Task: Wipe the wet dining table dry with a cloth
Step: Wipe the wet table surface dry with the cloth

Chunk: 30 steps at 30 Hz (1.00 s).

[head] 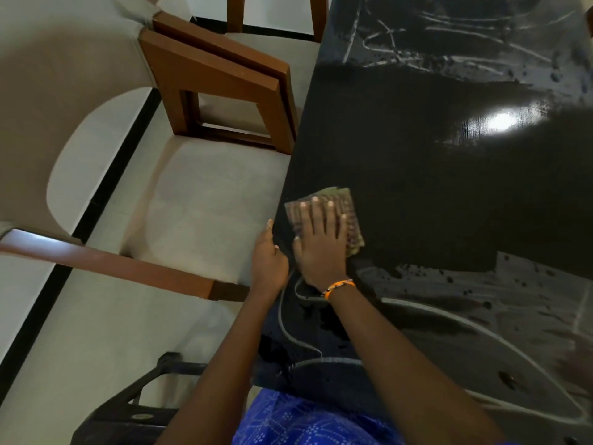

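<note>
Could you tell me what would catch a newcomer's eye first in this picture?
First, the right hand pressed flat on a folded cloth near the black table's left edge, the left hand resting on that edge. Then the bright lamp glare at right, and wet streaks nearer the person.

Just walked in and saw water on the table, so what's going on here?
A person is wiping the black dining table dry. The right hand presses flat on a folded cloth near the table's left edge, while the left hand rests on that edge. The band beyond the cloth looks dry; streaks and droplets remain nearer the person and at the far end.
</note>
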### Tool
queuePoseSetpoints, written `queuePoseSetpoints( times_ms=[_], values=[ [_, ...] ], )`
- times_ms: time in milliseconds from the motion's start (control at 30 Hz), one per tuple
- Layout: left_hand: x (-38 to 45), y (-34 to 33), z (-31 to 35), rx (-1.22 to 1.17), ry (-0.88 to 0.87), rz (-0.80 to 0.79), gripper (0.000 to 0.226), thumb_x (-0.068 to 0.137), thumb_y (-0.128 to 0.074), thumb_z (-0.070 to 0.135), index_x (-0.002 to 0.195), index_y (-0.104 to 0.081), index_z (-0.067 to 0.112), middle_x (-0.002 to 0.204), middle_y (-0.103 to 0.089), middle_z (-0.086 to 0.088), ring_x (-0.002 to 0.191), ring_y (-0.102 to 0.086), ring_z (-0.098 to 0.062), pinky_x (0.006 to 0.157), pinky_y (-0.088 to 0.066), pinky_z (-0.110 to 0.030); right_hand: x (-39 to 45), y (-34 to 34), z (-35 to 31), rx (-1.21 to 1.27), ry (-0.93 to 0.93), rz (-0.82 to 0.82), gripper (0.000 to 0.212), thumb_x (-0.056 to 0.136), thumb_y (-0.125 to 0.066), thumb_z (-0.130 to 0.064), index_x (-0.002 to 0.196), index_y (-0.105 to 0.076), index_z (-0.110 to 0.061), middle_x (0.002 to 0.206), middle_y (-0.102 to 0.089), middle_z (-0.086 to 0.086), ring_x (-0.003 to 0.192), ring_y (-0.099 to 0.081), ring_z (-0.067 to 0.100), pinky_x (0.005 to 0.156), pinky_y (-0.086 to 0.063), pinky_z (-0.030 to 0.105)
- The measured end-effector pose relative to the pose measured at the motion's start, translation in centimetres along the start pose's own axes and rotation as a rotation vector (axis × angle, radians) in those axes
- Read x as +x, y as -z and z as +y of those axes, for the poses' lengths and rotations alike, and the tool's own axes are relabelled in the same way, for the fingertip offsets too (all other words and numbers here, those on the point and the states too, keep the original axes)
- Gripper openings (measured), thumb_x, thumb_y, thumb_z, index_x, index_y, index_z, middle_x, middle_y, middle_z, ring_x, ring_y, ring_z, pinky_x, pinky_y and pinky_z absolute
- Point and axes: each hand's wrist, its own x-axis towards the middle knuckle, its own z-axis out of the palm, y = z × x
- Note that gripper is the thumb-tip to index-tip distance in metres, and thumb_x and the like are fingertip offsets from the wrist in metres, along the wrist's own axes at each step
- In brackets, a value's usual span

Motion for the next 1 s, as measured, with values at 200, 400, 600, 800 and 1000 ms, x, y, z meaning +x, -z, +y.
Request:
queuePoseSetpoints(
  times_ms=[200,400,600,800,1000],
  values=[
    [-2.0,-2.0,0.8,0.1,-0.059,0.114,0.046,0.088,-0.041,-0.004,0.133,-0.042,0.005,0.131,-0.046,-0.015,0.124,-0.043,-0.025,0.105,-0.035,-0.029,-1.4,0.7,3.8,0.029,0.271,-0.019,0.065,0.087,-0.039,-0.035,0.148,-0.022,-0.025,0.158,-0.02,-0.001,0.147,-0.012,0.023,0.118,-0.006,0.041],
    [-6.8,-9.3,2.6,0.31,-0.3,-0.046,0.052,0.086,-0.048,0.002,0.137,-0.038,0.01,0.144,-0.038,-0.009,0.143,-0.015,-0.025,0.119,-0.014,-0.041,-5.3,2.3,13.4,0.032,0.013,0.049,0.065,0.085,-0.038,-0.034,0.148,-0.023,-0.027,0.157,-0.021,-0.004,0.147,-0.013,0.02,0.117,-0.013,0.041],
    [-11.1,-17.3,6.2,0.378,-0.55,-0.259,0.051,0.09,-0.049,0.013,0.139,-0.035,0.014,0.146,-0.036,-0.003,0.145,-0.009,-0.021,0.115,0.001,-0.033,-11.5,5.4,27.2,-0.006,-0.342,0.086,0.068,0.081,-0.025,-0.04,0.148,-0.021,-0.028,0.158,-0.021,-0.004,0.146,-0.016,0.02,0.115,-0.016,0.042],
    [-13.1,-22.4,8.5,0.492,-0.633,-0.336,0.056,0.09,-0.05,0.017,0.141,-0.029,0.014,0.148,-0.031,-0.001,0.145,-0.003,-0.023,0.115,0.007,-0.036,-17.1,6.8,38.4,0.014,-0.641,0.16,0.066,0.085,-0.027,-0.04,0.149,-0.021,-0.024,0.158,-0.018,0.002,0.146,-0.014,0.026,0.117,-0.012,0.046],
    [-14.0,-24.0,8.6,0.532,-0.599,-0.313,0.055,0.09,-0.05,0.018,0.141,-0.029,0.015,0.149,-0.03,-0.002,0.145,-0.004,-0.022,0.114,0.007,-0.037,-14.8,6.1,36.0,0.124,-0.887,0.25,0.065,0.09,-0.043,-0.03,0.149,-0.018,-0.018,0.158,-0.016,0.009,0.146,-0.01,0.032,0.115,-0.009,0.056]
  ],
)
